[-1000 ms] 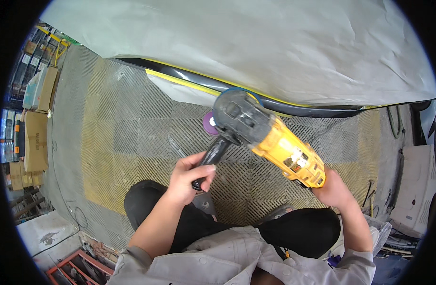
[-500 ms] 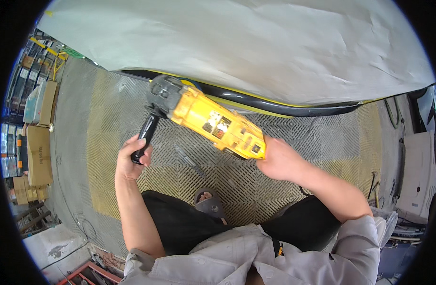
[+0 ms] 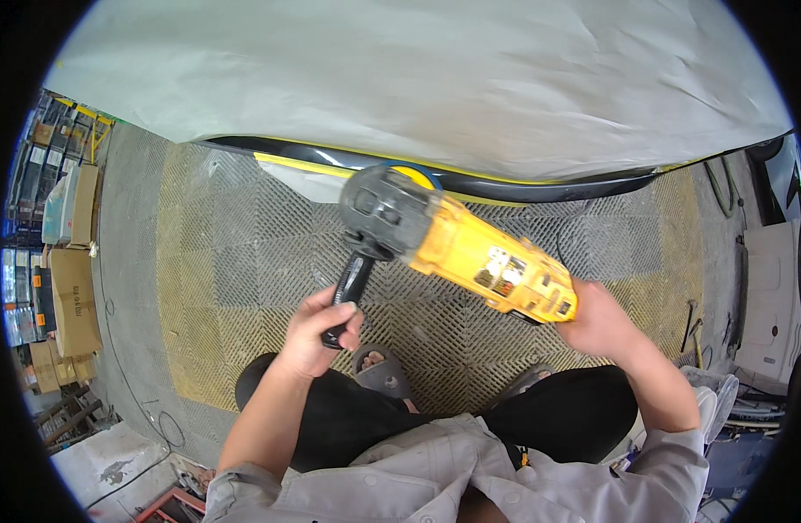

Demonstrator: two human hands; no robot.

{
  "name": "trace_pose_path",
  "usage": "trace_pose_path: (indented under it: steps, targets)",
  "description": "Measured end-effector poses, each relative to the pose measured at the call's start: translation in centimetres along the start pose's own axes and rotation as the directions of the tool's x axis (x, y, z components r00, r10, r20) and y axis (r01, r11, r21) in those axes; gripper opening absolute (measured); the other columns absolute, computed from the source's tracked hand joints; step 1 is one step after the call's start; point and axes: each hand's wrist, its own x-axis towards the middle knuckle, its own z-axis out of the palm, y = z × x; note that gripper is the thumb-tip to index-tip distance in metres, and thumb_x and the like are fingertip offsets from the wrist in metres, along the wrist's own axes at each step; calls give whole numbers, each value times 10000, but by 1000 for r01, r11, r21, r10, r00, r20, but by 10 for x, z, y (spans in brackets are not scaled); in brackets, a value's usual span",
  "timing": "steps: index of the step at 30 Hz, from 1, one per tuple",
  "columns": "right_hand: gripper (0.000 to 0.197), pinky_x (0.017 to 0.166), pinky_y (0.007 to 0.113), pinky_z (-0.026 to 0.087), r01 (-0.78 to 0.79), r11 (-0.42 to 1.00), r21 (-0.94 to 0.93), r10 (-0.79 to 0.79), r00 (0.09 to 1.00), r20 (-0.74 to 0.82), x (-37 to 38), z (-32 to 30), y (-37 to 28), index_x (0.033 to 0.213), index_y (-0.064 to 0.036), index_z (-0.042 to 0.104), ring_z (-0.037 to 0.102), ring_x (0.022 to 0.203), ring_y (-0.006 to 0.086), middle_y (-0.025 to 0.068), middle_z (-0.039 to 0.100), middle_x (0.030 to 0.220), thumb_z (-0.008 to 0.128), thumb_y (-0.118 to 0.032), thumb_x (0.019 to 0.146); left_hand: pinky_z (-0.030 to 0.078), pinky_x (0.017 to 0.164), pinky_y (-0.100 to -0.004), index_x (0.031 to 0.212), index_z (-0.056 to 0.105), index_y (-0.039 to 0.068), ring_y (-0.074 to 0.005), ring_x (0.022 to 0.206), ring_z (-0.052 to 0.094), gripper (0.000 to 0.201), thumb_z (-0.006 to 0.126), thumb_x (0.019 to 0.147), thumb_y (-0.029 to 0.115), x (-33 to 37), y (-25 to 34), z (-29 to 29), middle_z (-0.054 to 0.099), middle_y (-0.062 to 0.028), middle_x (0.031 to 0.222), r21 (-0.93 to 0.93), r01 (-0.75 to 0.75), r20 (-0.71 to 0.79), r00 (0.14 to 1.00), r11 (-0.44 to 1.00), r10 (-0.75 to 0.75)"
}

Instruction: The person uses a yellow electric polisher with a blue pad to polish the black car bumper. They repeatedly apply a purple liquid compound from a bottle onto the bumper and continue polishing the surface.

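A yellow-and-black power polisher (image 3: 492, 254) is held slantwise in front of me, its dark head at the left. My left hand (image 3: 311, 336) wraps around its black side handle (image 3: 352, 292). At the other end, my right hand (image 3: 599, 321) is closed around the rear of the body, with most of its fingers hidden. A round pad (image 3: 420, 177), blue at the rim and yellow inside, shows behind the head. It lies against or just before a glossy black curved panel (image 3: 583, 188); I cannot tell whether they touch.
Pale masking sheet (image 3: 435, 78) covers the surface above the panel, edged with yellow tape (image 3: 505, 178). A ribbed mat (image 3: 269, 288) lies under my sandalled feet. Cardboard boxes (image 3: 75, 301) and shelving stand at left. A hammer (image 3: 689, 324) and a white panel (image 3: 764, 301) are at right.
Both hands have carried the polisher to the right and slightly closer to me, along the black panel. A white taped flap at the panel's left now shows more.
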Motion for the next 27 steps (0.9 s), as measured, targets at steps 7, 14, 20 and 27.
trace_pose_path:
  steps: [7, 14, 20, 27]
  targets:
    - [336, 904, 473, 603, -74, 982, 172, 92, 991, -99, -52, -5, 59, 1148, 32, 706, 734, 1042, 468, 269, 764, 1037, 722, -47, 822, 480, 609, -283, 1342, 616, 4, -125, 634, 580, 371, 721, 1010, 129, 15, -45, 53, 613, -40, 783, 168, 3, 160, 987, 986, -30]
    - [316, 909, 436, 604, -100, 974, 203, 134, 977, -165, -87, 5, 120, 1135, 52, 703, 760, 1059, 425, 269, 772, 1043, 756, -43, 838, 488, 646, -264, 1487, 603, -7, -93, 673, 583, 485, 731, 1031, 99, 37, -78, 92, 606, 3, 803, 281, -39, 290, 956, 959, -46]
    - [308, 914, 403, 596, -36, 954, 296, 98, 975, -198, -100, 16, 155, 1160, 42, 704, 777, 1055, 384, 234, 782, 1051, 733, -21, 859, 524, 655, -255, 1590, 526, 4, -82, 704, 605, 645, 776, 997, 55, 47, -92, 120, 627, 14, 892, 359, -57, 306, 950, 931, -60]
    - [370, 934, 440, 596, -3, 959, 282, 41, 991, -129, -85, 27, 150, 1206, 2, 705, 757, 1064, 421, 240, 774, 1081, 730, -37, 838, 505, 657, -262, 1573, 534, -2, -87, 702, 596, 630, 773, 993, 50, 36, -84, 98, 629, 6, 859, 375, -35, 249, 966, 926, -64]
